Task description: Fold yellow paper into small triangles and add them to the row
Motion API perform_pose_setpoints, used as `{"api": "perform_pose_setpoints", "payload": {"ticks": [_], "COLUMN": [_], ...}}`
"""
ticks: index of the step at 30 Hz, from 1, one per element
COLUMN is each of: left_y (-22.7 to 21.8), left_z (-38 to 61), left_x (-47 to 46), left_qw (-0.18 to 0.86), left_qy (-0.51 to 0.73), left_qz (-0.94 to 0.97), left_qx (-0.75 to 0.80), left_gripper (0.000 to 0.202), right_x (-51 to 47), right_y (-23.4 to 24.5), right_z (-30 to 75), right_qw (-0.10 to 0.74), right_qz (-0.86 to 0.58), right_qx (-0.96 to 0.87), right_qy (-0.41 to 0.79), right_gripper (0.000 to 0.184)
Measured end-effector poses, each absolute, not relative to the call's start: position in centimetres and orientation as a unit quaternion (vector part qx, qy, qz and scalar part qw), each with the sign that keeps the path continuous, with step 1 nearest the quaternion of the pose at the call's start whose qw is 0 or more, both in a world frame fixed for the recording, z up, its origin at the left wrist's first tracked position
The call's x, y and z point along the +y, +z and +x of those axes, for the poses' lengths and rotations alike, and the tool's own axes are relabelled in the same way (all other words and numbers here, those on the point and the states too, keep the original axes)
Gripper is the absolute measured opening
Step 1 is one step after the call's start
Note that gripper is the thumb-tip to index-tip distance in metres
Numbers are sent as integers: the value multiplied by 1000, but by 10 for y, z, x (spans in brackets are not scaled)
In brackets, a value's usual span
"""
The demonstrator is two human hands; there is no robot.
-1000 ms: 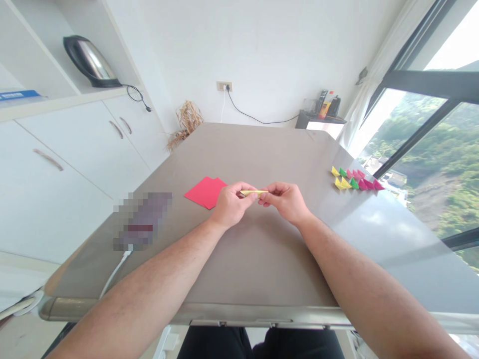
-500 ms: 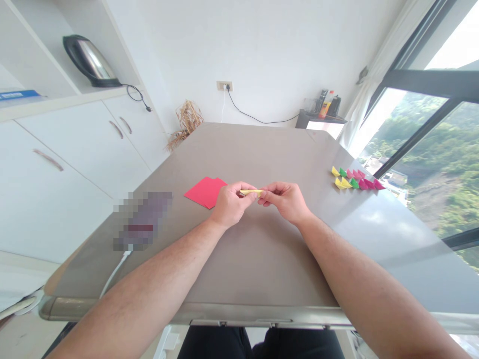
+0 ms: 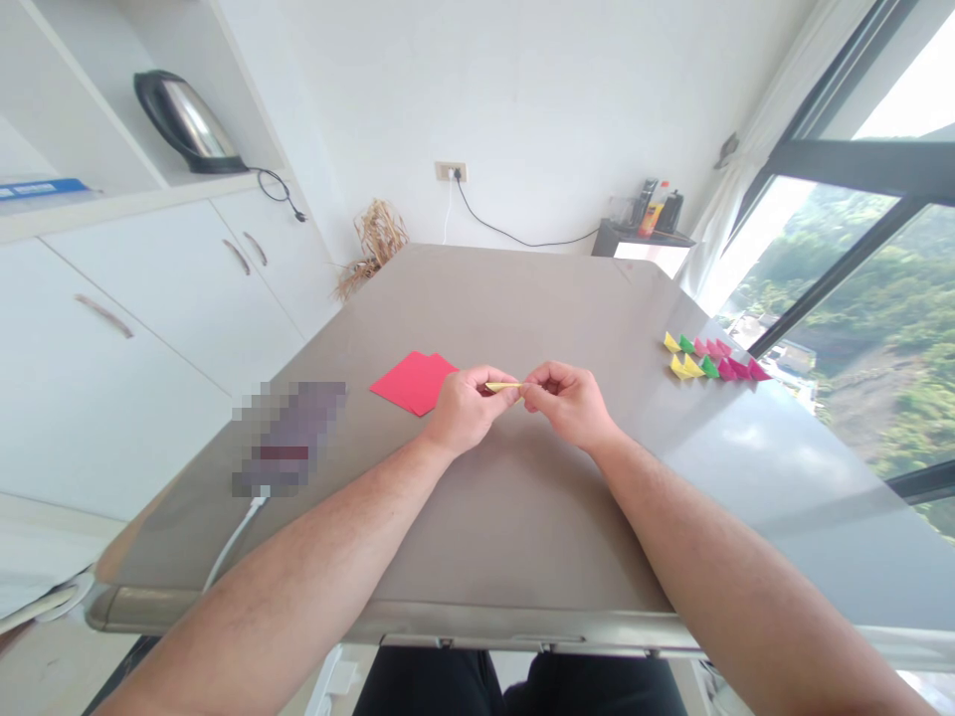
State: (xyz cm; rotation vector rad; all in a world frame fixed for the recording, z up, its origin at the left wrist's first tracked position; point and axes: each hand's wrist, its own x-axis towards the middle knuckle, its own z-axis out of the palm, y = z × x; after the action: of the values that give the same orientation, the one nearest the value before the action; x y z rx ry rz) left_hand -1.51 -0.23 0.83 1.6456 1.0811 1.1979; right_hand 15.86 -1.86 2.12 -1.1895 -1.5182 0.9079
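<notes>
A small piece of folded yellow paper is held over the middle of the table, mostly hidden by fingers. My left hand is closed, pinching it between thumb and fingers. At its right end, my right hand is closed too, with the thumb and fingertips pressed on the paper's edge. Red paper sheets lie flat just left of my left hand, partly covered by it. Over to the right stand folded paper boats in yellow, green, pink and magenta, set in two rows.
The grey table spans the view. A blurred-out device with a white cable lies at the left. Behind are a kettle on a shelf, dried stalks and a small stand with bottles. A window is at right.
My right fingers have shifted slightly along the yellow paper's right end and curled more. Both hands keep their hold. The whole view has moved a little.
</notes>
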Motion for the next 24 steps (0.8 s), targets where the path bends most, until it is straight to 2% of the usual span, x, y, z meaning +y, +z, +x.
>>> {"api": "perform_pose_setpoints", "payload": {"ticks": [5, 16, 24], "left_y": [4, 7, 6], "left_z": [-14, -15, -14], "left_x": [-2, -2, -2], "left_qw": [468, 456, 470], "left_qy": [476, 438, 447], "left_qz": [628, 650, 647], "left_qx": [400, 421, 401], "left_gripper": [25, 25, 22], "right_x": [-17, -19, -20], "right_y": [21, 20, 21], "right_z": [161, 158, 157], "right_qw": [511, 480, 484], "right_qz": [-471, -490, -492], "right_qx": [-604, -626, -623], "right_qy": [390, 371, 367], "right_gripper": [15, 18, 13]}}
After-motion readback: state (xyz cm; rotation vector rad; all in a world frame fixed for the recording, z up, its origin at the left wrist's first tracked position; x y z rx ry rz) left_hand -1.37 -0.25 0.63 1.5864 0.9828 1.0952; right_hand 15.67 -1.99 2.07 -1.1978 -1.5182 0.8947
